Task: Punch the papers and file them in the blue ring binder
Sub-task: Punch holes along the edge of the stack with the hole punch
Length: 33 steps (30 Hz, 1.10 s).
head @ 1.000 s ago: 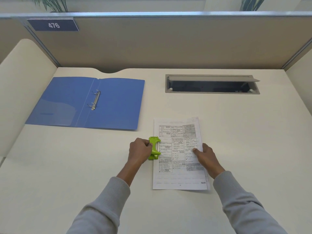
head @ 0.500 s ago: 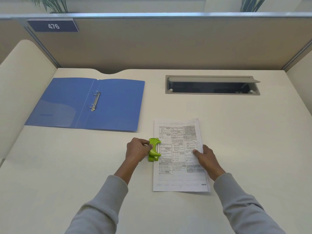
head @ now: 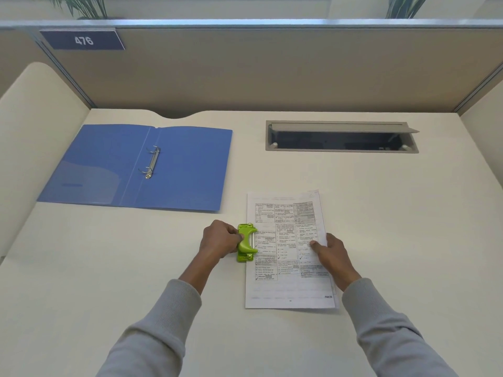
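Observation:
Printed papers [head: 288, 284] lie in a stack on the cream desk in front of me. A small green hole punch [head: 247, 242] sits over the middle of their left edge. My left hand [head: 217, 239] grips the punch from the left, thumb on its lever. My right hand [head: 330, 254] holds the right edge of the papers, fingers on top. The blue ring binder [head: 187, 170] lies open flat at the back left, its two metal rings [head: 152, 162] open and bare.
A grey cable hatch [head: 341, 137] with a raised lid is set into the desk at the back right. Beige partition walls enclose the desk at the back and both sides. A sign reading 476 [head: 83, 40] hangs at the upper left.
Both hands, the punch and the papers stay in place; only the view has shifted slightly.

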### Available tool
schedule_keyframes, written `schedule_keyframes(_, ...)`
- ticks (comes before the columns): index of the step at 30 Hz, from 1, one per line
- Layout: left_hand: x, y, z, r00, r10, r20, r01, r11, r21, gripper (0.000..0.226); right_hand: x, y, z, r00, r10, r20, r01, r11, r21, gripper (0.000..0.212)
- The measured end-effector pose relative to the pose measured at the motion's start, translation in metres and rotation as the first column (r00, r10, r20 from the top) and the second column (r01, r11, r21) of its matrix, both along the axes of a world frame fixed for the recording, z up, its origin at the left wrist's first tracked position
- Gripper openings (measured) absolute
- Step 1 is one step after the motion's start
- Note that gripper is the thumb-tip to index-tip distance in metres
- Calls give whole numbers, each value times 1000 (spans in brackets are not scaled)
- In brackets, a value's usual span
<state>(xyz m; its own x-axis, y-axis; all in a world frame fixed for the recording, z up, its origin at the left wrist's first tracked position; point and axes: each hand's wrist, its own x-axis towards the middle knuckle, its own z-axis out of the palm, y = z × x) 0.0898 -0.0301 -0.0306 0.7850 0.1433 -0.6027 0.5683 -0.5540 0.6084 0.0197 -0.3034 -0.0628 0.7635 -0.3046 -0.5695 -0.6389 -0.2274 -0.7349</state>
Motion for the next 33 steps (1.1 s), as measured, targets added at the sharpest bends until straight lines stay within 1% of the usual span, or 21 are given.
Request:
schedule_keyframes(7, 0, 3, 1, 1000, -23, -5, 23, 1000, 18, 10, -1, -2, -4, 1000, -6, -1, 6, 1000, 3, 26)
schedule_keyframes(11, -1, 0, 2, 999, -50, 12, 50, 998, 34, 7, -1, -1, -3, 1000, 22, 8, -22, 1000, -7, 24)
schedule_keyframes(16, -5, -2, 1, 998, -43, 35, 42, 999, 23, 3, -2, -1, -6, 1000, 27, 13, -27, 999, -25, 22)
schedule_keyframes(19, -5, -1, 0, 999, -27, 31, 26, 1000, 13, 10, -3, -2, -7, 1000, 26, 15, -26, 999, -25, 19)
schedule_keyframes(23, -5, -1, -1, 999, -5, 39, 5, 1000, 1, 11, -2, -2, -8, 1000, 27, 13, -27, 999, -24, 22)
schedule_keyframes(26, -5, 0, -3, 999, 15, 42, -15, 1000, 5, 14, -2, -1, -5, 1000, 23, 12, -22, 1000, -16, 19)
schedule_keyframes(31, -6, 1, -8, 997, 36, 72, -35, 999, -25, 9, -3, -1, -4, 1000, 17, 19, -17, 1000, -10, 19)
schedule_keyframes(33, -9, 1, -9, 995, 55, 82, -51, 997, -52, 19, -3, 0, -3, 1000, 19, 21, -18, 1000, -15, 17)
